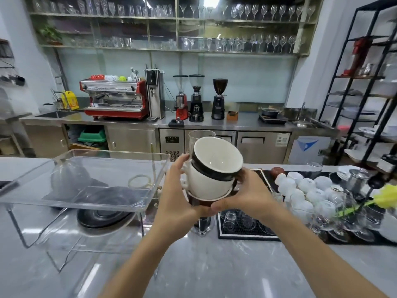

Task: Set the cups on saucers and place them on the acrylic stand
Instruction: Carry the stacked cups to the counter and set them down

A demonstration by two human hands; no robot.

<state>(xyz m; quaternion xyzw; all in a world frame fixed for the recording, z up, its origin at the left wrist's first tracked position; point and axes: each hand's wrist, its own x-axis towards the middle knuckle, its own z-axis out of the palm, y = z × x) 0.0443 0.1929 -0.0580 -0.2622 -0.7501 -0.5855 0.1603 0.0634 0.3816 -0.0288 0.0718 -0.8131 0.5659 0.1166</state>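
A stack is held up above the counter, tilted toward me: a black cup with a white inside nests in a white cup, and more rims show beneath them. My left hand grips the stack's left side and underside. My right hand curls round its right side. The clear acrylic stand is at the left, with nothing on its top shelf. Black saucers lie stacked under it.
Upturned white cups are piled at the right by a black drip mat with glasses. A tall glass rises behind the stack. A yellow flower and a metal pot stand far right. Grey marble counter lies in front.
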